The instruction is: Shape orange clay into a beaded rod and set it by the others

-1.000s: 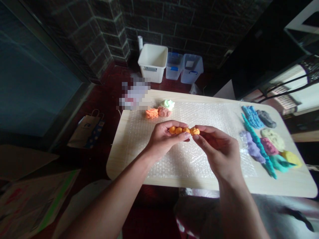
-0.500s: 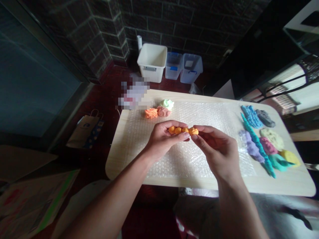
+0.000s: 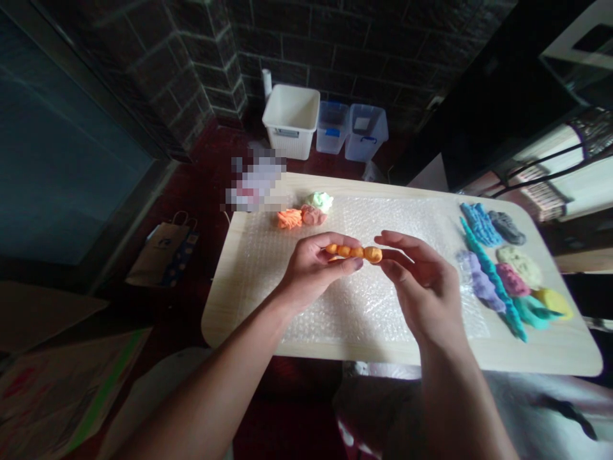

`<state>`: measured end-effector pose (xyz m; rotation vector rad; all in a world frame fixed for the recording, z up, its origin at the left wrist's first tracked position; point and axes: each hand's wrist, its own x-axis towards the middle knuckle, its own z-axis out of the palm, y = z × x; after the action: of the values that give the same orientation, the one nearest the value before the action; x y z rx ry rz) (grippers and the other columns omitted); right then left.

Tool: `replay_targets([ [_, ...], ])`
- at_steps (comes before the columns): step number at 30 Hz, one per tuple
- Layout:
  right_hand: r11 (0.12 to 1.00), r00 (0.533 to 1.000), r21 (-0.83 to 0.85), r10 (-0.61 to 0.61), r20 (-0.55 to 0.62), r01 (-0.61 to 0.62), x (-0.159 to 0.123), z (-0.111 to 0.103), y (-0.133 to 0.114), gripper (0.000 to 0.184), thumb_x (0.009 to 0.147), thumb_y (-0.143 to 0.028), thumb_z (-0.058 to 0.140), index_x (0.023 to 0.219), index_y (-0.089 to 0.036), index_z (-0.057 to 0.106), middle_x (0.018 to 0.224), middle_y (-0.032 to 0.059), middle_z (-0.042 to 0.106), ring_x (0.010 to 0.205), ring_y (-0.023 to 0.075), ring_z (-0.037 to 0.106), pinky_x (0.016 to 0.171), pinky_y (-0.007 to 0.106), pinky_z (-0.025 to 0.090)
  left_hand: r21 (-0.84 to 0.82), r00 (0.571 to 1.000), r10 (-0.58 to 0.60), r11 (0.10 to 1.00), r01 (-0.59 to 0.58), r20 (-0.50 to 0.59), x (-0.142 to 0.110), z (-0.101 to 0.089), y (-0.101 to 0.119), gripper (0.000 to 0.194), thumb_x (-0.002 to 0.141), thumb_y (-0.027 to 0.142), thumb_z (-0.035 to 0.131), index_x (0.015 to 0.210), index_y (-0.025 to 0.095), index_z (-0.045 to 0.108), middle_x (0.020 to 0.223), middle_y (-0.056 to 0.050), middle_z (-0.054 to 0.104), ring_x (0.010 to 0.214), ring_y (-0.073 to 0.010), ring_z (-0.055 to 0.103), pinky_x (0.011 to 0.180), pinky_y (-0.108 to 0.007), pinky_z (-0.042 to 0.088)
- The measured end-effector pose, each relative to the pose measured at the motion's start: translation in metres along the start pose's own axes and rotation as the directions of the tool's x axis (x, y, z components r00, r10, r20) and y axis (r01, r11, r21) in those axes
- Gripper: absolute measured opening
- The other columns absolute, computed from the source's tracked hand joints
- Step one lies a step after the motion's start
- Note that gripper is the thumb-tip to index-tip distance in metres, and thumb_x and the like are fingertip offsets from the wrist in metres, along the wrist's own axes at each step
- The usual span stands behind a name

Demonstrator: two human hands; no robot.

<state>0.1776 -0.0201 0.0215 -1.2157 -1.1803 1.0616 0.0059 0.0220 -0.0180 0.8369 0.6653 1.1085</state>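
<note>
Closest to me, both forearms run out of view at the bottom, and the grey fabric [image 3: 407, 415] under the desk's near edge is too dim and blurred to make out properly. The flattened cardboard [image 3: 57, 390] down to the left is cut off too.

Further in, the left hand [image 3: 318, 259] has its thumb and forefinger clamped on a knobbly orange clay strand [image 3: 372, 255], and those fingers hide part of its length. The strand sits above the bubble wrap [image 3: 373, 319] on the desk [image 3: 345, 350], its fattest lump poking out past the left fingertips towards the right hand [image 3: 421, 271]. That right hand has thumb and forefinger apart, just beside the lump; whether a finger behind touches it, I can't tell. Half a second ago that thumb and forefinger were closed on the lump; now the forefinger is lifted away, while the left grip has stayed put.

Over on the right of the desk, a teal clay roll [image 3: 493, 278] lies beside a purple clay piece [image 3: 484, 281]. Beyond the hands, orange clay strands [image 3: 290, 218] touch a reddish-brown clay lump [image 3: 313, 215]. Past the desk's far left corner, something is blurred into squares, unreadable, and behind it stands a white bin [image 3: 292, 144].
</note>
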Motion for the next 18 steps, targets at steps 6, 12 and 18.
replay_targets([
  [6, 0.998, 0.998, -0.014, 0.059, -0.021, -0.059, 0.0009, -0.0004, 0.0038, 0.026, 0.087, -0.031, 0.085, 0.111, -0.024, 0.079, 0.108, 0.0077, 0.081, 0.094, 0.0222, 0.078, 0.085, 0.036, 0.065, 0.008, 1.000, 0.014, 1.000, -0.014, -0.009, -0.0015, 0.0003, 0.0021, 0.024, 0.077, 0.023, 0.090, 0.097, 0.016, 0.079, 0.102, -0.007, 0.078, 0.096, -0.0182, 0.074, 0.090, -0.033, 0.057],
  [12, 0.997, 0.997, -0.010, 0.071, -0.036, -0.072, -0.0007, 0.0026, 0.0023, 0.023, 0.085, -0.031, 0.086, 0.106, -0.023, 0.082, 0.104, 0.0077, 0.082, 0.095, 0.0233, 0.078, 0.087, 0.038, 0.066, 0.027, 0.999, 0.044, 0.999, -0.044, -0.006, -0.0009, -0.0005, 0.0032, 0.031, 0.073, 0.020, 0.092, 0.100, 0.017, 0.078, 0.100, -0.006, 0.078, 0.094, -0.0182, 0.074, 0.087, -0.032, 0.058],
  [18, 0.996, 0.996, 0.031, 0.084, -0.029, -0.083, -0.0011, 0.0041, 0.0023, 0.023, 0.084, -0.030, 0.087, 0.106, -0.024, 0.084, 0.102, 0.0070, 0.083, 0.095, 0.0228, 0.079, 0.090, 0.038, 0.065, 0.052, 0.998, 0.056, 0.997, -0.055, -0.026, -0.0014, -0.0001, 0.0033, 0.032, 0.072, 0.024, 0.094, 0.097, 0.016, 0.076, 0.100, -0.006, 0.077, 0.094, -0.0180, 0.073, 0.085, -0.031, 0.059],
])
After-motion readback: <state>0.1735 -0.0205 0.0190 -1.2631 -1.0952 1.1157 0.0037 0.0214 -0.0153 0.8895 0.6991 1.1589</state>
